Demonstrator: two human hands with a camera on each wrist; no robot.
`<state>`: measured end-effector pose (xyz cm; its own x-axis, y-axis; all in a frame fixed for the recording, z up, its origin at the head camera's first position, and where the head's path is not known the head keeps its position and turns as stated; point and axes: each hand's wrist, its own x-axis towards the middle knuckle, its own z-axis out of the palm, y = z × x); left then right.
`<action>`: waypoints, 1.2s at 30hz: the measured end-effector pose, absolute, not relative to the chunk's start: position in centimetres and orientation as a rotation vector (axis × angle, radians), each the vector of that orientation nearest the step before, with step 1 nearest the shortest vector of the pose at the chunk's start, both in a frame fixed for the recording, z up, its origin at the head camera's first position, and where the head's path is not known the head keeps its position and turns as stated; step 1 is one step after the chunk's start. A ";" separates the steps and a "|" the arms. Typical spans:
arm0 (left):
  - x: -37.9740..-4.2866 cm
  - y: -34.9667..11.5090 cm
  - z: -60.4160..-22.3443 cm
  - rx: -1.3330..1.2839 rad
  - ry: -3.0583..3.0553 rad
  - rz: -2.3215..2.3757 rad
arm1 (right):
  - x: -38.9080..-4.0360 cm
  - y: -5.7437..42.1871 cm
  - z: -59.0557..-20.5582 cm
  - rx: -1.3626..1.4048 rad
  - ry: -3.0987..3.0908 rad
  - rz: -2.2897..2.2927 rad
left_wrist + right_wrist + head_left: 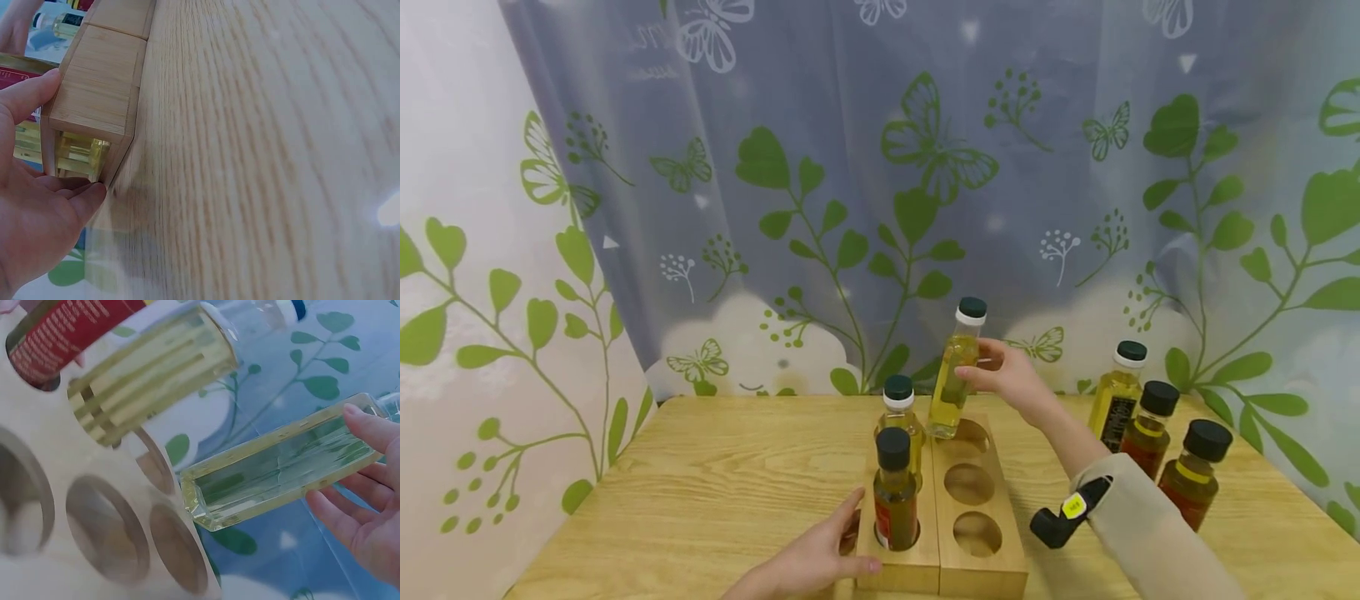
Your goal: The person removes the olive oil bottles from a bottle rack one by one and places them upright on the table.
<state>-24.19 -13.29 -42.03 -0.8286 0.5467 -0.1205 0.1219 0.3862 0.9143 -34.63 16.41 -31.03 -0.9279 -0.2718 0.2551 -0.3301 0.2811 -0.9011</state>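
My right hand (1000, 379) pinches a clear glass bottle of yellow oil (955, 379) between thumb and fingers. This bottle has a dark green cap and leans, its base near the back end of a wooden bottle rack (981, 575). Whether the base touches the wood I cannot tell. At the rack's front left corner my left hand (820, 550) grips the wood, thumb on the front and fingers along the side. In the rack's left row stand a black-capped bottle (895, 500) with a red label, at the front, and a green-capped oil bottle (912, 425) behind it.
Right of the rack, on the wooden table (722, 467), stand a green-capped oil bottle (1112, 396) and two black-capped bottles, one farther back (1146, 437) and one nearer (1191, 475). A patterned curtain (820, 208) hangs behind the table. The rack's right row shows three open round holes.
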 end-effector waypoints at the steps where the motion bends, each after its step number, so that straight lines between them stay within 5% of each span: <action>1: -24.2 -13.3 -42.0 0.577 2.244 1.432 | -34.6 16.8 -31.0 0.577 -2.474 1.762; 36: -24.1 -13.1 -41.7 0.569 2.228 1.441 | -34.0 25.8 -34.7 0.368 -2.673 1.519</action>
<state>-24.12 -13.13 -41.69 -0.8258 0.5493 -0.1277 0.1088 0.3774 0.9196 -34.00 25.79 -34.65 -0.9707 -0.1833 0.1552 -0.2271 0.4906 -0.8413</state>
